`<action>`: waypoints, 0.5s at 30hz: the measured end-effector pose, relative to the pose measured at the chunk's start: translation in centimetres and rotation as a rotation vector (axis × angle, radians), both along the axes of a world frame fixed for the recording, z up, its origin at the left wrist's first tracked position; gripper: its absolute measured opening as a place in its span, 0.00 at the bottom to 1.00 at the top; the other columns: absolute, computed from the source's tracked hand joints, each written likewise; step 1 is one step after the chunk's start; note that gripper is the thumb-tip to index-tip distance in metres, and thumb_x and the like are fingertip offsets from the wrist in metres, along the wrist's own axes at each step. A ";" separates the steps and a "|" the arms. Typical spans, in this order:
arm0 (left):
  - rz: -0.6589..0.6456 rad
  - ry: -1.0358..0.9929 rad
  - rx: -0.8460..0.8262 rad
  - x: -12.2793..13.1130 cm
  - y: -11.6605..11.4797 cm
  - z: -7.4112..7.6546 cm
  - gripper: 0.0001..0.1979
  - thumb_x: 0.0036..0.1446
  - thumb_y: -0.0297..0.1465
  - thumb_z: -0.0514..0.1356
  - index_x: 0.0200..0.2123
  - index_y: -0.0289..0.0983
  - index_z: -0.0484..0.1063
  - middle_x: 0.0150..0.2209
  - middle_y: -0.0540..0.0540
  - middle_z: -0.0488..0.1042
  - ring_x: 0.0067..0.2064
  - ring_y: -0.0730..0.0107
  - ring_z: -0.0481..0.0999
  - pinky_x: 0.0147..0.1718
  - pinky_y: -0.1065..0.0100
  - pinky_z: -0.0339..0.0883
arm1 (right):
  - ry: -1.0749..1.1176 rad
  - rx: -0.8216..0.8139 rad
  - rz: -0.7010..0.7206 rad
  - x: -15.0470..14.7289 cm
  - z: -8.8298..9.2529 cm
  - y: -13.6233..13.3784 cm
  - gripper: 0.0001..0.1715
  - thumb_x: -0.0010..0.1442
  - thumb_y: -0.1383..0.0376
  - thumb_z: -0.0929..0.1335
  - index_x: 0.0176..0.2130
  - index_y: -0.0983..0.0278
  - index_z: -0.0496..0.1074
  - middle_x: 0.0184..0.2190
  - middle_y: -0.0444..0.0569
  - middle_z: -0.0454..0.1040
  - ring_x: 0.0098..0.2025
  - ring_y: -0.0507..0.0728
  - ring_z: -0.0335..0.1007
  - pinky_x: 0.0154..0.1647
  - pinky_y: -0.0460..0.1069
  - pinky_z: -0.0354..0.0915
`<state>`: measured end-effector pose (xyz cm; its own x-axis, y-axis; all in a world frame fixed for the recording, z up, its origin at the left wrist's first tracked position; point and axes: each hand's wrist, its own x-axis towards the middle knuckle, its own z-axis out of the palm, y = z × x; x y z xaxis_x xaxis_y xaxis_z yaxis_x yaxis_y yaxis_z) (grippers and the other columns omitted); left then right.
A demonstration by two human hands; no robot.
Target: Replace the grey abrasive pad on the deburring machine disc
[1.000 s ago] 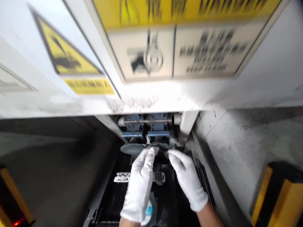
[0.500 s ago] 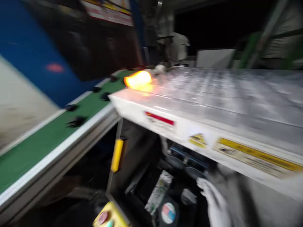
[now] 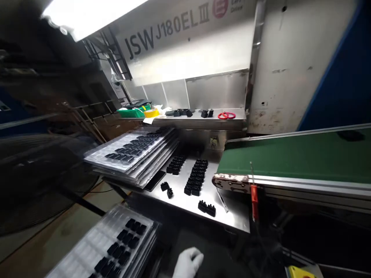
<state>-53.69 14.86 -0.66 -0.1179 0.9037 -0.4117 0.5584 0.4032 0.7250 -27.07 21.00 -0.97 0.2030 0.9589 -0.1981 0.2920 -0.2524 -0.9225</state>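
Observation:
At the bottom centre, below the front edge of the steel table (image 3: 232, 221), my left hand (image 3: 187, 263) shows in a white glove. Its fingers are curled in and closed; what they hold, if anything, is hidden. My right hand is out of the picture. Nearest to the left hand are a stack of clear trays (image 3: 84, 241) with black parts (image 3: 118, 250) at the lower left and a pair of black moulded parts (image 3: 206, 207) near the table's edge. Two rows of similar black parts (image 3: 196, 175) stand farther back on the table.
A taller tray stack (image 3: 100, 157) covers the table's left side. On the right is a green conveyor belt (image 3: 290, 154), with a red-handled screwdriver (image 3: 254, 202) at its near side. Red rings (image 3: 226, 115) and yellow tape (image 3: 151, 113) lie on the back shelf (image 3: 199, 122).
My view has swung left, from the conveyor's far end and a white machine guard to the table with trays. A white-gloved hand was at the lower right; now one is at bottom centre.

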 end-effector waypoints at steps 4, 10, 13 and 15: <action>-0.030 0.022 0.149 -6.6 9.2 -1.5 0.26 0.51 0.32 0.58 0.55 0.36 0.71 0.53 0.41 0.76 0.56 0.58 0.74 0.58 0.63 0.64 | -0.123 0.030 0.024 -7.0 -3.0 0.5 0.27 0.48 0.50 0.70 0.47 0.52 0.78 0.42 0.51 0.81 0.46 0.71 0.77 0.42 0.63 0.75; -0.125 0.098 0.350 -11.0 17.0 -0.3 0.24 0.56 0.30 0.56 0.57 0.42 0.70 0.54 0.42 0.74 0.56 0.59 0.73 0.59 0.66 0.63 | -0.342 0.174 0.009 -15.0 -0.8 7.7 0.29 0.60 0.55 0.65 0.57 0.66 0.70 0.55 0.59 0.73 0.55 0.69 0.70 0.59 0.67 0.66; 0.069 0.249 0.410 -15.6 18.1 0.5 0.20 0.64 0.30 0.47 0.55 0.34 0.68 0.54 0.35 0.72 0.58 0.54 0.70 0.62 0.58 0.60 | -0.305 0.104 0.150 -19.2 0.5 8.9 0.22 0.63 0.54 0.65 0.51 0.62 0.74 0.47 0.55 0.77 0.45 0.65 0.76 0.50 0.64 0.72; 0.187 0.358 0.415 -20.3 19.0 0.8 0.22 0.64 0.28 0.45 0.58 0.30 0.63 0.56 0.31 0.69 0.60 0.50 0.67 0.63 0.52 0.57 | -0.279 0.063 0.244 -22.5 0.6 8.6 0.20 0.64 0.55 0.65 0.49 0.61 0.76 0.46 0.55 0.78 0.45 0.65 0.76 0.49 0.63 0.73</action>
<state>-73.97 33.82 0.19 -0.3579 0.9313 0.0676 0.7445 0.2409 0.6227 -49.58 29.57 -0.38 0.0049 0.9943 -0.1065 0.5792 -0.0896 -0.8102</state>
